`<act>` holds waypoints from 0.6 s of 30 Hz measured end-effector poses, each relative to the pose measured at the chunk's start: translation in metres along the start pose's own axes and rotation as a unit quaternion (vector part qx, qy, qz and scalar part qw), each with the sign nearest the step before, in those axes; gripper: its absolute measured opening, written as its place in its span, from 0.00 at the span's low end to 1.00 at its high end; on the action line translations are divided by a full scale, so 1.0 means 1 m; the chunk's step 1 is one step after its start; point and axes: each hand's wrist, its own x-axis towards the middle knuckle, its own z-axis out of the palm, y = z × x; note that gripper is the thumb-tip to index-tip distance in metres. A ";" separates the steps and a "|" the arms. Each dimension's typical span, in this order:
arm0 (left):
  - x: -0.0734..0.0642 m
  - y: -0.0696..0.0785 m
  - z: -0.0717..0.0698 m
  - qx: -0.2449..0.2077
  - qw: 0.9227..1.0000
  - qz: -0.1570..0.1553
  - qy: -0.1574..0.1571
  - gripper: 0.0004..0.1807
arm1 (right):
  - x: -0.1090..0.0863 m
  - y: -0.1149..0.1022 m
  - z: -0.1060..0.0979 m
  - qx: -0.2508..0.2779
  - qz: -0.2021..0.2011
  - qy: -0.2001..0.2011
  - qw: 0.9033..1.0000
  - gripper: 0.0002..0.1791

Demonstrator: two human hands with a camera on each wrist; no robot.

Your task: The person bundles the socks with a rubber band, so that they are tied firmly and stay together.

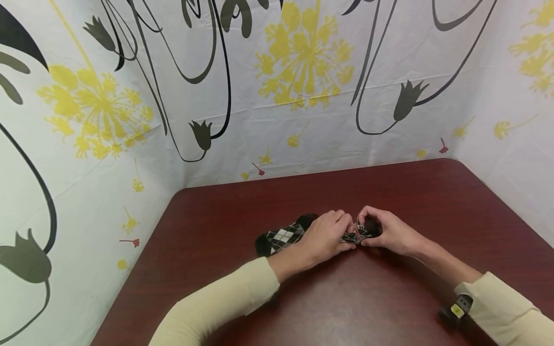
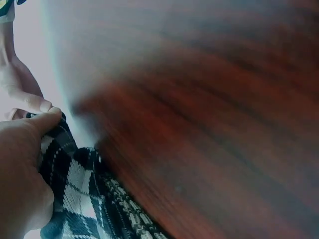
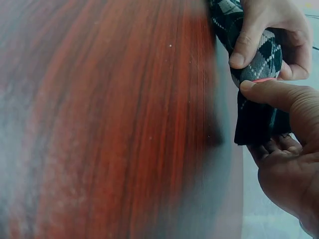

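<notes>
A black, grey and white argyle sock [image 1: 283,238] lies across the middle of the table; whether a second one is layered with it, I cannot tell. My left hand [image 1: 327,234] grips its middle from above, thumb on the near side. At the dark cuff [image 3: 261,119], my right hand [image 1: 391,233] pinches the fabric between thumb and fingers. A thin red band [image 3: 262,79] crosses the sock between the two hands, close to the right thumb. In the left wrist view, the patterned knit [image 2: 77,189] hangs in folds beside the left hand, and the fingertips of both hands nearly meet.
The dark red wooden table [image 1: 242,202] has rounded far corners. White fabric walls [image 1: 242,120] with yellow and grey flower prints stand behind it and at both sides. A small black device [image 1: 460,305] is worn at the right sleeve cuff.
</notes>
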 end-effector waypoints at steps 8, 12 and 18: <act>-0.002 0.011 0.000 0.053 0.998 -0.044 0.005 0.31 | -0.002 -0.002 0.002 -0.079 -0.020 0.017 0.997 0.25; -0.003 0.015 0.000 0.089 0.995 -0.051 0.010 0.31 | -0.003 -0.003 0.005 -0.104 -0.052 0.038 0.992 0.26; -0.005 0.018 -0.001 0.100 0.992 -0.073 0.001 0.28 | -0.005 -0.003 0.008 -0.105 -0.057 0.045 0.992 0.27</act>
